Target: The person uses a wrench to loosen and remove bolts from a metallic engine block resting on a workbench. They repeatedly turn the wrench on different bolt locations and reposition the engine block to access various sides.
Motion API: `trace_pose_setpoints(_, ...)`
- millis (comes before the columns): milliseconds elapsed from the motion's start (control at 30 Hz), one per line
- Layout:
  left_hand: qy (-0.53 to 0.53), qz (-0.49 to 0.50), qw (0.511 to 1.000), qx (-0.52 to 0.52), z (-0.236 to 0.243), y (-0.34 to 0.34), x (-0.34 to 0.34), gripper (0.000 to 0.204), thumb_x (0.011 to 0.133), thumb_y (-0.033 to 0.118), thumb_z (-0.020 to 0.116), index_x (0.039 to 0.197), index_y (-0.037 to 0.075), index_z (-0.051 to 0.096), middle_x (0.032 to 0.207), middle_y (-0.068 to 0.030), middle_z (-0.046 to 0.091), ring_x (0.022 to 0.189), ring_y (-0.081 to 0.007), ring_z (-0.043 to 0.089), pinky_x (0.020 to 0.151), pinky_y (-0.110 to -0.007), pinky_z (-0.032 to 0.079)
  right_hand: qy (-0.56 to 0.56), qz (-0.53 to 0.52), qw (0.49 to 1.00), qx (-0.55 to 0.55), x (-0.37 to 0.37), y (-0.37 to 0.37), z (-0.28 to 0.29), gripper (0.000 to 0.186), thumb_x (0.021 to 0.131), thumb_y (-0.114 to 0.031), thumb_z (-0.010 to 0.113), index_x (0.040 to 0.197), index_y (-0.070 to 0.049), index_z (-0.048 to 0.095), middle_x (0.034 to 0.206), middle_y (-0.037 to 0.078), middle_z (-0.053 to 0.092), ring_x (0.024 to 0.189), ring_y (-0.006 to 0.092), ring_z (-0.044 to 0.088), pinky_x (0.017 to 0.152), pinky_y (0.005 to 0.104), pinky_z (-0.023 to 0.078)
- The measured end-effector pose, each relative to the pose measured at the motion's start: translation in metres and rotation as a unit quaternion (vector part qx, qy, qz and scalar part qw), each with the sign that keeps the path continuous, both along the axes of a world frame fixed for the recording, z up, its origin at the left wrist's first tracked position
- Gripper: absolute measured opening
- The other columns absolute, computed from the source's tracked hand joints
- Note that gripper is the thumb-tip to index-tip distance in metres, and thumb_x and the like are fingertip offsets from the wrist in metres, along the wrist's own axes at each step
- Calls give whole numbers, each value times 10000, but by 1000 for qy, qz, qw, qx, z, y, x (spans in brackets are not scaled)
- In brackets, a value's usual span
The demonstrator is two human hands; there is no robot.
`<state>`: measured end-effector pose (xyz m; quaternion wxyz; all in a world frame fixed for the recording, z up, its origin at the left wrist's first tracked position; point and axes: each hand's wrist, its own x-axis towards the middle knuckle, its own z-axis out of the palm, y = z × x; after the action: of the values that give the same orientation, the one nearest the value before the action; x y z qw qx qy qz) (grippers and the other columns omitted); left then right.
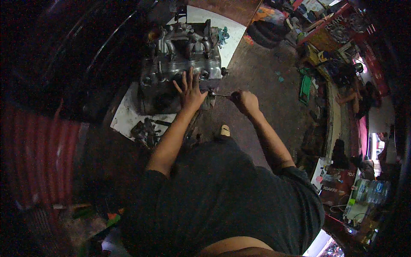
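A grey metal engine [184,64] stands in front of me on a white sheet. My left hand [191,93] rests on its near right part, with the fingers spread and the palm down. To its right, my right hand [246,103] is closed round a slim metal wrench [222,95]. The tool's far end meets the engine's lower right corner, close to my left thumb. My right fingers cover the handle, and the exact form of the wrench's head is too small to make out.
The white sheet [124,112] shows under the engine, with dark metal parts [147,132] lying on it at the near left. A teal rag [223,35] is at its far right. On the right are a green tray [305,89], cluttered shelves and plastic bottles [377,191]. Dark car bodywork [85,47] fills the far left.
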<state>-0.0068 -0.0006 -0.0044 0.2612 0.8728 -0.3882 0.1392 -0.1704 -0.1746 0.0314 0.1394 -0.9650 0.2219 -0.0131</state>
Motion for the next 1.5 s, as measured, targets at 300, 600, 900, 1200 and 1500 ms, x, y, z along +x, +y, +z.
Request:
trace_pose_setpoints(300,11,15,999,31,3,-1,-2,930,675,453,758,1427,171,290,1549,-64,133,1417,-337,111,1042,-704,-3,-163,-182,816,524,-19,40,-93,338,929,-312,588,1029,11,596,770,-1,542,638,100,462,573,247,365)
trace_pose_setpoints(600,-1,12,1000,14,7,-3,-4,1043,618,527,772,1448,183,243,1553,-65,129,1416,-351,109,1038,-705,-21,-204,-219,748,592,1,65,-141,262,917,-303,604,931,-42,621,665,-31,506,564,73,424,514,233,324)
trace_pose_setpoints(900,11,29,999,42,5,-3,-3,1032,615,531,774,1439,187,257,1560,-59,90,1420,-346,99,1041,-700,-26,-161,-237,716,636,8,74,-111,258,924,-342,581,872,-90,606,678,-58,490,570,60,418,488,227,302)
trace_pose_setpoints(1200,1,27,999,25,-1,-5,-1,1045,592,539,782,1428,169,274,1559,-68,96,1419,-350,98,1038,-706,-26,-196,-155,807,535,12,45,-159,340,928,-340,576,975,-8,631,739,1,560,678,93,496,618,260,391)
trace_pose_setpoints(1500,15,34,999,38,-3,-3,-1,1059,575,552,784,1431,167,292,1559,-57,97,1421,-333,93,1044,-700,-14,24,-67,962,262,8,-5,-45,403,903,-421,569,1051,-62,676,856,149,674,838,254,652,730,371,486)
